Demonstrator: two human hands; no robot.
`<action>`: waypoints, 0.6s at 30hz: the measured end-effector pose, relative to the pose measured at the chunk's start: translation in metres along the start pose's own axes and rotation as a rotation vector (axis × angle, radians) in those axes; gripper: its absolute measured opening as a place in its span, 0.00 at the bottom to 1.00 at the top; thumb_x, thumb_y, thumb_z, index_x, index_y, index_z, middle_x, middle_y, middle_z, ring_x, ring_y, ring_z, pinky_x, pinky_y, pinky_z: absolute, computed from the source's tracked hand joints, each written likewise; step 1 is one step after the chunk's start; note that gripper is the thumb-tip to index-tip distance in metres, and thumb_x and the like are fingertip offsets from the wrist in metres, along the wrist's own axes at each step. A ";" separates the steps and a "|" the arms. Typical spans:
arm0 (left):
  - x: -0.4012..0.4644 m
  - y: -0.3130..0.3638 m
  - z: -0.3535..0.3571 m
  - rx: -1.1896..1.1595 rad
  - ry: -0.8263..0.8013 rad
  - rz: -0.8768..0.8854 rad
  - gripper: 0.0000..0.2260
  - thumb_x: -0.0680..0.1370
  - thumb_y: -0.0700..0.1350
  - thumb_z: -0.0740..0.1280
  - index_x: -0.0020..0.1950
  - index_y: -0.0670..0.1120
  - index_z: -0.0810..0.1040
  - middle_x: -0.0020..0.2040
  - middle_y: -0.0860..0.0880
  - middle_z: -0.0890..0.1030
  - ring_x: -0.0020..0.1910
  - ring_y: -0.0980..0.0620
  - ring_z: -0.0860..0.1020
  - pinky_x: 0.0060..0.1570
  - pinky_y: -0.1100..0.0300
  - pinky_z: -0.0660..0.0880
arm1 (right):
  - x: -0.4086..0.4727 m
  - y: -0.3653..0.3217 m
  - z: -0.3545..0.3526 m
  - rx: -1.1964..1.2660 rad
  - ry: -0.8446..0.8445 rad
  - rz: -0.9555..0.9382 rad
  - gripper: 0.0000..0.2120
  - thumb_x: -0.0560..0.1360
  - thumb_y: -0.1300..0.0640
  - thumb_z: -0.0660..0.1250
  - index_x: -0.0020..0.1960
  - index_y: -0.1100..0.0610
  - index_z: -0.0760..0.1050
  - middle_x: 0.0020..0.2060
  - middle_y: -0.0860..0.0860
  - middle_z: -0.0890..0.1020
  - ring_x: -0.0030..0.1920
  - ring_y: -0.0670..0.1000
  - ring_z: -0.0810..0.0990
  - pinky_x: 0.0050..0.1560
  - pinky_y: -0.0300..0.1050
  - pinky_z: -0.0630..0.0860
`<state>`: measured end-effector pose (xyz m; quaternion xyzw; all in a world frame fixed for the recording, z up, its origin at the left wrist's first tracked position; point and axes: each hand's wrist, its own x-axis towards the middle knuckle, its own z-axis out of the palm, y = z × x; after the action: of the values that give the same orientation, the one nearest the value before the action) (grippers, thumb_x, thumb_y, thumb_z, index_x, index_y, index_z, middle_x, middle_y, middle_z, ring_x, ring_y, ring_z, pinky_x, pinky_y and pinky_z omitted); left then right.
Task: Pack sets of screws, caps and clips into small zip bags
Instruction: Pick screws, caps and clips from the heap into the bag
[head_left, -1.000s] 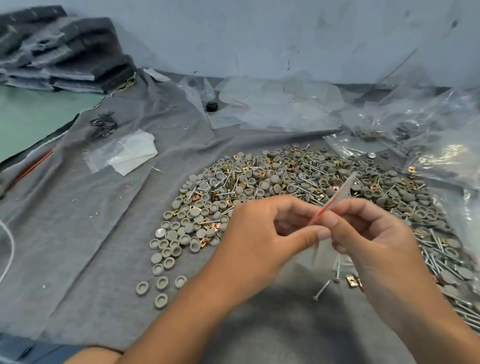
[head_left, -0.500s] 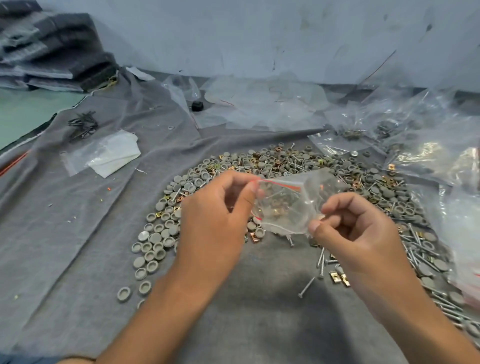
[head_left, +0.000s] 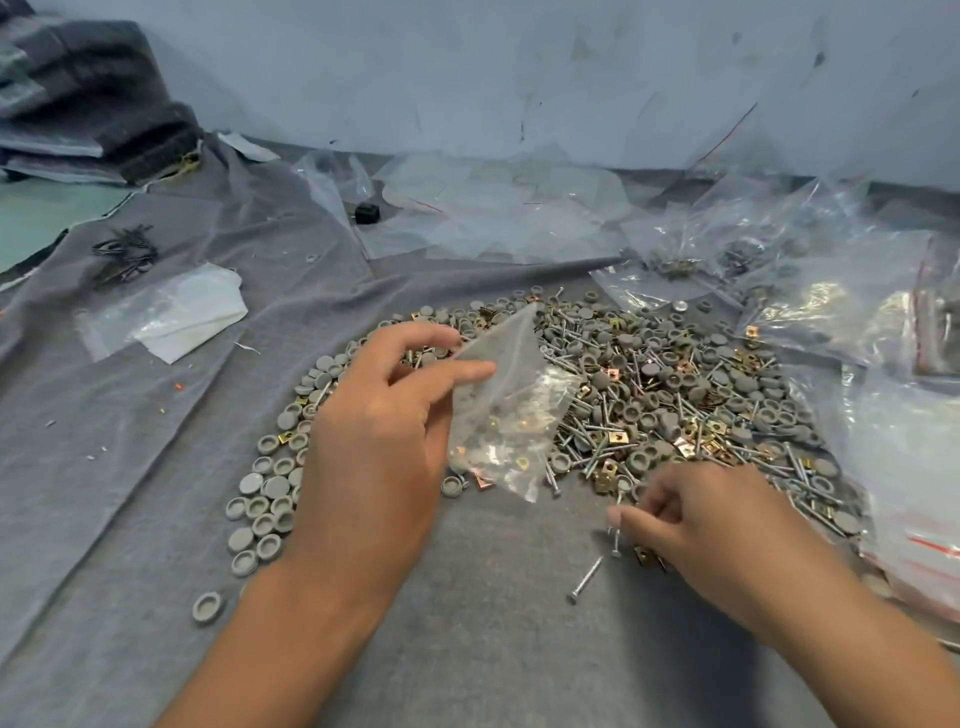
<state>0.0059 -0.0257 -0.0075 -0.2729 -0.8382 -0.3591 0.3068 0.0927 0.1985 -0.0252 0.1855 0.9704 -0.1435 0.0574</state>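
My left hand (head_left: 379, 431) pinches the top edge of a small clear zip bag (head_left: 506, 405), which hangs open over the near side of the pile. The pile (head_left: 649, 379) is a mix of grey round caps, silver screws and brass clips spread on the grey cloth. My right hand (head_left: 696, 519) is low at the pile's near edge, and its fingertips pinch a silver screw (head_left: 615, 540) standing head down. Another loose screw (head_left: 586, 579) lies on the cloth just below it. A brass clip (head_left: 644, 556) shows under the right hand.
Grey cloth (head_left: 156, 467) covers the table. Larger clear bags with parts (head_left: 831, 291) lie at the right and back. A folded white bag stack (head_left: 176, 317) and black clips (head_left: 124, 254) sit at the left. Folded dark cloth (head_left: 88, 98) is piled far left. A wall stands behind.
My right hand let go of the bag and dropped to the pile's near edge, where it took a screw. My left hand now holds the bag alone, turned more upright.
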 end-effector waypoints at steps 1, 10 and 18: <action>-0.001 0.002 0.001 -0.002 -0.023 0.008 0.11 0.78 0.37 0.68 0.56 0.45 0.87 0.58 0.49 0.81 0.47 0.56 0.79 0.54 0.74 0.70 | -0.001 -0.004 0.004 -0.020 0.028 0.013 0.21 0.72 0.30 0.66 0.36 0.47 0.77 0.31 0.44 0.81 0.33 0.43 0.79 0.33 0.42 0.75; -0.005 0.010 0.003 -0.042 -0.073 0.002 0.19 0.75 0.42 0.75 0.65 0.44 0.81 0.59 0.52 0.78 0.45 0.62 0.73 0.55 0.72 0.71 | -0.005 -0.017 0.006 -0.088 0.070 0.014 0.12 0.74 0.36 0.66 0.44 0.43 0.80 0.37 0.41 0.82 0.40 0.46 0.81 0.38 0.43 0.77; -0.006 0.010 0.003 -0.021 0.093 0.047 0.19 0.74 0.40 0.77 0.64 0.39 0.80 0.61 0.45 0.77 0.53 0.55 0.74 0.59 0.62 0.74 | -0.009 -0.023 0.010 -0.049 0.042 -0.038 0.08 0.73 0.42 0.64 0.45 0.44 0.78 0.37 0.41 0.82 0.43 0.47 0.81 0.44 0.45 0.80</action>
<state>0.0156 -0.0189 -0.0085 -0.2786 -0.8126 -0.3729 0.3507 0.0926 0.1716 -0.0277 0.1687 0.9779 -0.1169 0.0390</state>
